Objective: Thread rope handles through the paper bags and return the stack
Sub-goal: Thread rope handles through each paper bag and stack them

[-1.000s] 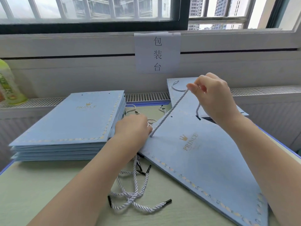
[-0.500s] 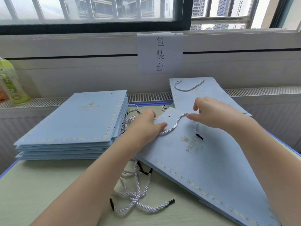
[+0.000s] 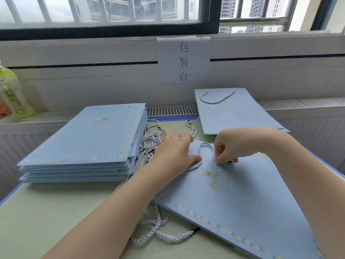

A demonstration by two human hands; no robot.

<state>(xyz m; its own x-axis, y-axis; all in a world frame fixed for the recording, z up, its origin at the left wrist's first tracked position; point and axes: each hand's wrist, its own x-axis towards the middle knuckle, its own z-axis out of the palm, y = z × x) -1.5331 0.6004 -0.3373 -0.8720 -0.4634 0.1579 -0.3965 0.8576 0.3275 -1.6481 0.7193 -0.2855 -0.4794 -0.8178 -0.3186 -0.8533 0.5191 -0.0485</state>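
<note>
A flat pale-blue paper bag with a gold crown print (image 3: 233,199) lies slanted on the pale green table (image 3: 37,217), its lower corner running off the frame's bottom right. The left hand (image 3: 175,152) presses flat on the bag's top edge, fingers spread. The right hand (image 3: 229,144) pinches the white twisted rope handle (image 3: 203,146) looped there. Loose white ropes (image 3: 158,232) fill the gap beside the stack of unthreaded blue bags (image 3: 84,143). A finished blue bag (image 3: 235,113) sits behind, apart.
</note>
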